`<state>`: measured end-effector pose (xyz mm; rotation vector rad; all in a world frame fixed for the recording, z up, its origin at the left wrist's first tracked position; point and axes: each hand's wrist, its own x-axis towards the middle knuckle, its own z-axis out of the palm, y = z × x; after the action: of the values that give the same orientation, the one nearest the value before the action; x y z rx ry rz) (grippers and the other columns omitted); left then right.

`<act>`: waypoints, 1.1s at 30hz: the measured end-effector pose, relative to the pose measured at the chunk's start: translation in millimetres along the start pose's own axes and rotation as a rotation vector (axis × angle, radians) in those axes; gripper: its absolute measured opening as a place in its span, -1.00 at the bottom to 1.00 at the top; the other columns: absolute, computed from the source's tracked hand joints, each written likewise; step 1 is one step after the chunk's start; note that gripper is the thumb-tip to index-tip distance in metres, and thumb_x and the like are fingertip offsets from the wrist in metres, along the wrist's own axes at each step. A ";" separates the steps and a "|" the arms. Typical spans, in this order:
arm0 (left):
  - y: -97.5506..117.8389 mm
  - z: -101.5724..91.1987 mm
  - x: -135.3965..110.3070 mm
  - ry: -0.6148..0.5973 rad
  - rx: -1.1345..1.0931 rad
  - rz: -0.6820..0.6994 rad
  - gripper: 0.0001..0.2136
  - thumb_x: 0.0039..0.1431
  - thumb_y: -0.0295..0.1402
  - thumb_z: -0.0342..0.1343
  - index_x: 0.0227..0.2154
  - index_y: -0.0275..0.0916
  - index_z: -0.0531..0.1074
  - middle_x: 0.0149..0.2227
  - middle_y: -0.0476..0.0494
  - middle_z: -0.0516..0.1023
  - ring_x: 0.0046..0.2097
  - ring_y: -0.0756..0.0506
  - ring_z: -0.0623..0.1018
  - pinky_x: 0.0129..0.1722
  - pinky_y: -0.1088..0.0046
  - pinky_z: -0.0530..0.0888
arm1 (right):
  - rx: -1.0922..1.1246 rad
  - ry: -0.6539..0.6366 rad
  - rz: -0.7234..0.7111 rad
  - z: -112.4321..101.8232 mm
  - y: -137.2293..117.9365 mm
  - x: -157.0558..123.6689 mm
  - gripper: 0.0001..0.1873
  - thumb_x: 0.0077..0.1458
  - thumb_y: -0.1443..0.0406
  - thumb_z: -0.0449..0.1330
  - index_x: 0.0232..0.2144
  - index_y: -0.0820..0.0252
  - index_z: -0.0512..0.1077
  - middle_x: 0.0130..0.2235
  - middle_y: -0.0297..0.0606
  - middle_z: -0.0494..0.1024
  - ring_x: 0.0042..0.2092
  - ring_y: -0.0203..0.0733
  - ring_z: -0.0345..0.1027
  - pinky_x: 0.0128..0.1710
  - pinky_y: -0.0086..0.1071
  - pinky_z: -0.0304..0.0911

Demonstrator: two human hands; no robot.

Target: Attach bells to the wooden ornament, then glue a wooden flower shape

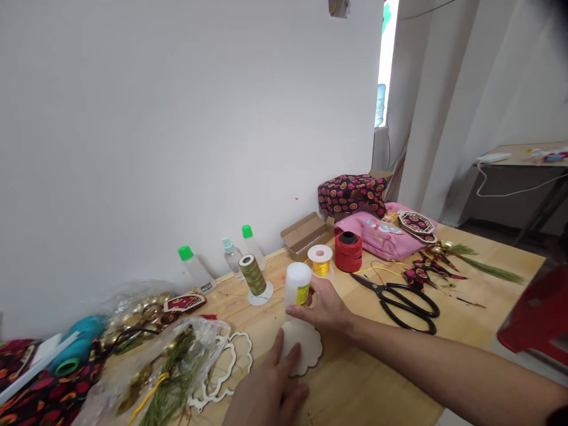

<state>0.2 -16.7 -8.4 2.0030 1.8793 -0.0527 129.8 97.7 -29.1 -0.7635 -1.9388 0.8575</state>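
In my right hand [326, 307] is a white translucent bottle with a yellow-green label [298, 281], its wide end up. The fingers are wrapped around it, and its lower end is over a pale flat piece with a scalloped edge [308, 352]. My left hand [270, 384] rests on the near left part of that piece, its fingers apart and laid down. Just left of my left hand lie scalloped outline frames [228, 361], partly under clear plastic.
Black-handled scissors [406, 302] lie right of my right hand. Behind stand a yellow thread spool [321, 266], a red spool [348, 254], an olive thread cone [252, 278] and green-capped bottles [193, 266]. Green tassels [173, 378] lie left. A pink bag [373, 236] sits at the back right.
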 end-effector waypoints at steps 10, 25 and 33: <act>3.0 -3.0 -5.1 0.020 -0.017 -0.010 -0.56 -0.02 -0.33 -0.09 0.00 -0.10 0.19 0.17 -0.12 -0.03 0.01 -0.15 0.33 -0.05 0.32 0.27 | 0.001 0.050 0.049 2.1 2.0 -1.1 -0.71 -0.19 0.15 0.18 -0.48 0.22 0.22 -0.55 -0.42 0.22 -0.52 -0.37 0.05 -0.57 -0.50 0.02; 4.1 -4.5 -4.7 0.029 -0.023 -0.003 -0.57 -0.01 -0.32 -0.09 -0.01 -0.09 0.20 0.17 -0.14 -0.03 0.01 -0.17 0.33 -0.05 0.30 0.28 | -0.134 0.000 0.119 -0.4 -0.8 2.6 -0.74 -0.24 0.26 0.18 -0.43 0.21 0.23 -0.43 -0.31 0.37 -0.39 -0.24 0.24 -0.43 -0.40 0.17; 0.5 -1.9 -1.4 -0.006 -0.007 -0.002 -0.54 -0.03 -0.34 -0.08 0.01 -0.10 0.18 0.17 -0.17 -0.06 0.00 -0.16 0.34 -0.06 0.31 0.29 | 0.013 -0.031 0.130 -0.8 -2.1 2.1 -0.75 -0.20 0.24 0.18 -0.42 0.22 0.25 -0.43 -0.32 0.41 -0.39 -0.26 0.29 -0.42 -0.42 0.19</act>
<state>0.1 -17.5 -6.1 1.9939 1.8752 -0.0527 129.1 98.4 -26.1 -0.8809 -1.9253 0.9647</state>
